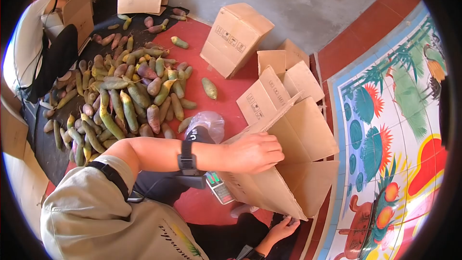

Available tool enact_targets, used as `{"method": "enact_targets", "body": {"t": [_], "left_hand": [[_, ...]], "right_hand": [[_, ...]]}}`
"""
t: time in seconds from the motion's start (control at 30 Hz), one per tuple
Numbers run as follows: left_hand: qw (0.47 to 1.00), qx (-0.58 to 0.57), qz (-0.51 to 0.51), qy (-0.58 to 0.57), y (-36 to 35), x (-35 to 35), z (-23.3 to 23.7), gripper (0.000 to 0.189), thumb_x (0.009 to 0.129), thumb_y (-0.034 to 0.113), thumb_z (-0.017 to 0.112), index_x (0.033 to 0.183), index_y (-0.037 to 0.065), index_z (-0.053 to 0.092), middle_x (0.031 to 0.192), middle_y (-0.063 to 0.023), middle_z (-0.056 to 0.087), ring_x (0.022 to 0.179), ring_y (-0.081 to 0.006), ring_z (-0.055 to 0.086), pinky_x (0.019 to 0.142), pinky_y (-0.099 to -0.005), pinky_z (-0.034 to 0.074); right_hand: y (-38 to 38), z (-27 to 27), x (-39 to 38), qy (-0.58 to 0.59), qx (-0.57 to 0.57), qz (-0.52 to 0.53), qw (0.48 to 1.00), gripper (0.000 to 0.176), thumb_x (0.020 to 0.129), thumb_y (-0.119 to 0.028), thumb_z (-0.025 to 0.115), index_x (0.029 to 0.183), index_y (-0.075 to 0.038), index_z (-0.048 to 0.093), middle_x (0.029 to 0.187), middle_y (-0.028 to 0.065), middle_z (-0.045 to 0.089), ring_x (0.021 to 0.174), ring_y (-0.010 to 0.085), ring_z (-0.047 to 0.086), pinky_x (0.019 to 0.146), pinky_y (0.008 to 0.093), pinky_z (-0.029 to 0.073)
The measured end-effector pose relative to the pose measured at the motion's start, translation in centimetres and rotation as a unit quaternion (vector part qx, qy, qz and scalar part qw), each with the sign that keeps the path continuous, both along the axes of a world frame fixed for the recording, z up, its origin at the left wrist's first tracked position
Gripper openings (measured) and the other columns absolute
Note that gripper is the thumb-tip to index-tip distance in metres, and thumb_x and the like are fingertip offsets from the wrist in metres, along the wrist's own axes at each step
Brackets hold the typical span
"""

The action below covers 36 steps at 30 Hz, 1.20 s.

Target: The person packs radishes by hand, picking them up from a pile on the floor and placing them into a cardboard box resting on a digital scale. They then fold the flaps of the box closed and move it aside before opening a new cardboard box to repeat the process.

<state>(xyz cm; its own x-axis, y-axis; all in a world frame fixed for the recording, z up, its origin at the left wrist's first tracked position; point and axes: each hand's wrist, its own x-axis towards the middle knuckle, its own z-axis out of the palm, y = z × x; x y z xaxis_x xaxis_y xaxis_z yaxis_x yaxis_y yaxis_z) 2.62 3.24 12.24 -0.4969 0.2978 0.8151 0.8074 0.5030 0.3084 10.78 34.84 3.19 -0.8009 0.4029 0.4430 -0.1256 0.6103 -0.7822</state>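
An open cardboard box [262, 188] is tilted in front of me, its flaps spread and its mouth facing right. My left hand [257, 153] is closed over the upper edge of this box, fingers curled around the cardboard. Lower down, my right hand [283, 231] pinches the bottom corner of a flap between thumb and fingers. Partly behind the box and my left arm, a small digital scale [220, 190] with a lit display stands on the red floor. A clear plastic bag [209, 123] lies by my knee.
A large heap of long green and reddish radish-like vegetables [127, 96] covers the dark mat. More cardboard boxes stand near the wall: one upright box [236, 38], another open box [284, 82]. Another person [36, 43] sits at upper left beside a box [79, 12]. Painted tiles [385, 163] line the right.
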Motion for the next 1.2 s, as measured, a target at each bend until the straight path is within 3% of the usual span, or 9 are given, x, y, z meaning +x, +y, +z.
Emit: {"method": "enact_targets", "body": {"t": [0.1,0.33,0.5,0.63,0.73,0.77,0.87,0.97,1.2], "left_hand": [[0.999,0.031,0.002,0.041,-3.8,1.6,-1.9,0.019,0.069,0.005,0.062,0.087,0.004,0.057,0.087,-0.0091,0.055,0.081,-0.0262,0.055,0.070,-0.0352,0.045],[0.953,-0.019,0.233,-0.192,-16.1,4.4,-13.1,0.010,0.070,0.008,0.060,0.079,0.004,0.058,0.079,-0.0124,0.058,0.078,-0.0318,0.057,0.068,-0.0393,0.047],[0.838,-0.047,0.407,-0.360,-25.0,10.4,-21.3,0.012,0.071,0.012,0.058,0.081,0.005,0.059,0.077,-0.0146,0.057,0.081,-0.0335,0.056,0.072,-0.0409,0.046],[0.712,-0.090,0.537,-0.442,-30.1,15.5,-25.2,0.023,0.067,0.012,0.061,0.089,0.005,0.060,0.097,-0.0143,0.057,0.098,-0.0320,0.052,0.084,-0.0409,0.043],[0.665,-0.100,0.630,-0.388,-33.0,18.8,-26.9,0.032,0.065,0.010,0.062,0.097,0.007,0.058,0.110,-0.0126,0.050,0.107,-0.0318,0.045,0.088,-0.0393,0.041],[0.639,-0.061,0.638,-0.424,-33.7,19.6,-26.9,0.036,0.066,0.008,0.061,0.102,0.008,0.057,0.121,-0.0119,0.045,0.116,-0.0313,0.040,0.092,-0.0409,0.038],[0.534,-0.170,0.655,-0.507,-36.0,21.3,-27.6,0.047,0.071,0.006,0.059,0.117,0.012,0.051,0.140,-0.0099,0.030,0.133,-0.0285,0.022,0.102,-0.0497,0.027],[0.548,-0.192,0.630,-0.516,-38.0,22.3,-27.9,0.049,0.074,0.010,0.060,0.122,0.014,0.049,0.143,-0.0094,0.026,0.136,-0.0282,0.016,0.104,-0.0528,0.022],[0.509,-0.417,0.548,-0.516,-39.1,21.9,-25.8,0.041,0.076,0.013,0.058,0.117,0.013,0.053,0.142,-0.0100,0.028,0.136,-0.0302,0.014,0.107,-0.0547,0.012]], "right_hand": [[-0.5,-0.3,-0.2,0.030,-0.009,0.010,0.999,0.018,0.090,-0.003,0.044,0.104,0.006,0.049,0.093,0.0112,0.058,0.079,0.0156,0.056,0.065,0.0261,0.045],[2.4,-2.2,-0.7,0.044,0.076,-0.016,0.996,0.015,0.091,-0.008,0.046,0.100,0.004,0.050,0.084,0.0085,0.056,0.072,0.0147,0.054,0.060,0.0250,0.043],[2.5,-1.5,-0.5,0.015,0.119,-0.016,0.993,0.020,0.091,-0.007,0.045,0.106,0.005,0.049,0.090,0.0125,0.058,0.078,0.0184,0.057,0.067,0.0276,0.048],[2.6,-1.5,-0.5,0.021,0.143,-0.025,0.989,0.023,0.091,-0.008,0.045,0.109,0.006,0.048,0.095,0.0154,0.058,0.082,0.0218,0.058,0.071,0.0299,0.049],[2.6,-1.4,-0.4,0.006,0.146,-0.033,0.989,0.026,0.091,-0.008,0.045,0.112,0.007,0.047,0.099,0.0170,0.057,0.085,0.0235,0.059,0.072,0.0310,0.050],[2.7,-1.4,-0.3,-0.005,0.147,-0.040,0.988,0.027,0.091,-0.008,0.044,0.114,0.007,0.046,0.101,0.0178,0.057,0.087,0.0244,0.059,0.072,0.0315,0.050],[2.6,-1.6,-0.4,0.022,0.125,-0.032,0.991,0.030,0.091,-0.007,0.045,0.116,0.008,0.045,0.105,0.0198,0.056,0.091,0.0261,0.058,0.075,0.0321,0.050],[0.1,0.7,0.2,0.022,0.229,-0.052,0.972,0.043,0.088,-0.025,0.056,0.109,0.013,0.049,0.101,0.0294,0.054,0.088,0.0374,0.058,0.074,0.0396,0.052],[0.8,-0.1,0.1,0.030,0.259,-0.062,0.964,0.042,0.088,-0.023,0.056,0.107,0.013,0.050,0.100,0.0298,0.055,0.088,0.0370,0.058,0.072,0.0380,0.051]]}}
